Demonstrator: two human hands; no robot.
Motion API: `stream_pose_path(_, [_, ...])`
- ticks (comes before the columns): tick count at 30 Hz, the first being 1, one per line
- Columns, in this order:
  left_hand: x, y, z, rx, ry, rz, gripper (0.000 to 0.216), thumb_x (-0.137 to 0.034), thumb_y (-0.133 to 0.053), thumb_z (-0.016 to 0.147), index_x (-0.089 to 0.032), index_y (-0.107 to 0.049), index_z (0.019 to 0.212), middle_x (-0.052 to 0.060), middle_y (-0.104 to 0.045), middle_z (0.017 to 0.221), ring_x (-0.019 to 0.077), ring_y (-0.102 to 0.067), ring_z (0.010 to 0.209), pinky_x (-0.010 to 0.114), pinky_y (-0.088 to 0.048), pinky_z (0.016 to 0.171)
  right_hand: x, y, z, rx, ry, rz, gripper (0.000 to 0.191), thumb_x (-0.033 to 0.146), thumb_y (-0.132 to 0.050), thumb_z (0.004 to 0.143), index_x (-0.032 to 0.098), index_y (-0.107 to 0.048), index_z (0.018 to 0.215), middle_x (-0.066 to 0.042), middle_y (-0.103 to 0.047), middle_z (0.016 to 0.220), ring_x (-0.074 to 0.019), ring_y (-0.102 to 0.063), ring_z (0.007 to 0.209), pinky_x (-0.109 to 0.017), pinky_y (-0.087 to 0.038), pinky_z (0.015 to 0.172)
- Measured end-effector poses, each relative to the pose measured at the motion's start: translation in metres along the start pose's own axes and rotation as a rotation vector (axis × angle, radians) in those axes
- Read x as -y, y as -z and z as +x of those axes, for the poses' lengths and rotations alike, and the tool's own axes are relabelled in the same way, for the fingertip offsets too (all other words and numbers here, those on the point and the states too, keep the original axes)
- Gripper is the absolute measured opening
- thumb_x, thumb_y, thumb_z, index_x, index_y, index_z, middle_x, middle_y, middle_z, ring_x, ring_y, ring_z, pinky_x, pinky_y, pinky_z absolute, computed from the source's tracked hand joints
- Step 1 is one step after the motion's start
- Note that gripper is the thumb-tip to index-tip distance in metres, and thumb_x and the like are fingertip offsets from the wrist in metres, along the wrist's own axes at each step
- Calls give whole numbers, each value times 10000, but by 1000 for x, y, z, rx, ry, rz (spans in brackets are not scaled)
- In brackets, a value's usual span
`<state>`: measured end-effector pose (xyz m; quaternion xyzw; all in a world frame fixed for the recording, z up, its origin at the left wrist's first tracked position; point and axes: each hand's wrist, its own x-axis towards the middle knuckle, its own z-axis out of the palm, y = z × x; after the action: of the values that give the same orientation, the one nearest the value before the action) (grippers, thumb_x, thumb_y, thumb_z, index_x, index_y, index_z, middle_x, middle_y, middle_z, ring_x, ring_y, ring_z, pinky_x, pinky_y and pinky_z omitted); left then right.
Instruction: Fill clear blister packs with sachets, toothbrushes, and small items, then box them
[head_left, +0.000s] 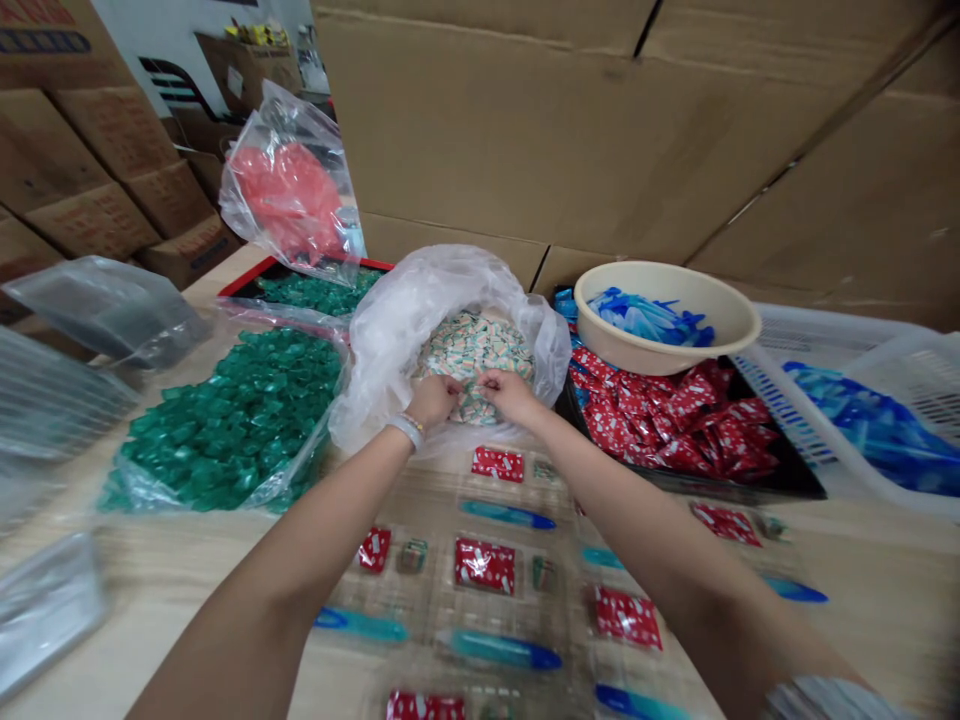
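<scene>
A crumpled clear plastic bag (405, 300) lies open on the table, filled with small multicoloured patterned pieces (480, 345). Over its mouth, my left hand (436, 400) has its fingers pinched together, with a band at the wrist. Close beside it, my right hand (511, 393) is also closed in a pinch above the pieces. Whatever the fingertips hold is too small to make out. Below my hands and between my forearms lie clear plastic trays (435, 590) with compartments. In them are red patterned packets (484, 565), blue pen-like items (501, 648) and small patterned pieces.
Green translucent pieces (232, 420) fill a bag on the left, with empty clear trays (52, 400) beyond. Right, a cream basin (667, 350) of blue items rests over a black tray (802, 480) of red packets, beside a white basket (847, 440). Cardboard (525, 120) walls the back.
</scene>
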<state>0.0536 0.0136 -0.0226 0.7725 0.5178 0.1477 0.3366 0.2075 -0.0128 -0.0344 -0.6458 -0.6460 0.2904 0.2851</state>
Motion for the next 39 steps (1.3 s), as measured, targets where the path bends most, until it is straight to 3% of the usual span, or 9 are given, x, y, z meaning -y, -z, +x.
stream_pose_path(4, [1,0,8,15,48,-30,229,-83,-544,617,-93,-674,805,69,-670,764,135,-570,667,217,-441,605,4,-5,3,39,-11,-16,129,88,-511,665,149,-607,726,40,-550,569,-81,-469,501,-191,-375,524])
stream_pose_path(10, [5,2,10,111,78,-121,241,-64,-535,615,-90,-663,819,23,-646,629,79,-531,493,165,-422,470,11,-16,2,-1,-14,-114,125,67,-534,643,143,-623,686,9,-581,611,-105,-498,579,-228,-385,615])
stream_pose_path(21, [6,2,12,116,22,-87,273,-70,-537,590,-84,-663,833,34,-652,669,86,-527,528,164,-400,474,7,-12,-5,-74,-95,-229,137,129,-535,683,174,-639,760,-9,-634,705,-126,-551,652,-240,-403,642])
stream_pose_path(27, [-1,5,6,186,-71,1,210,-128,-499,647,-96,-683,744,-3,-598,543,85,-493,488,166,-354,444,15,-14,-8,-106,-149,-300,133,159,-550,666,197,-658,733,-22,-652,736,-167,-570,741,-291,-400,721])
stream_pose_path(31, [-11,3,1,145,-120,104,235,-178,-470,706,-99,-689,738,30,-626,595,119,-533,572,195,-389,529,17,-9,-11,-97,-131,-430,121,211,-560,680,228,-677,708,-27,-658,802,-189,-551,865,-307,-381,788])
stream_pose_path(36, [-16,11,3,44,-140,242,271,-147,-427,726,-97,-684,800,123,-666,795,192,-580,768,268,-419,711,13,3,-6,-107,-108,-359,200,167,-499,740,186,-671,840,-42,-651,850,-151,-569,794,-246,-411,730])
stream_pose_path(39, [-11,13,5,50,-160,291,261,-117,-465,683,-123,-683,827,116,-669,843,194,-589,818,264,-419,761,12,3,-2,-56,-24,-360,238,120,-476,745,187,-662,879,-38,-645,881,-144,-567,805,-234,-408,742])
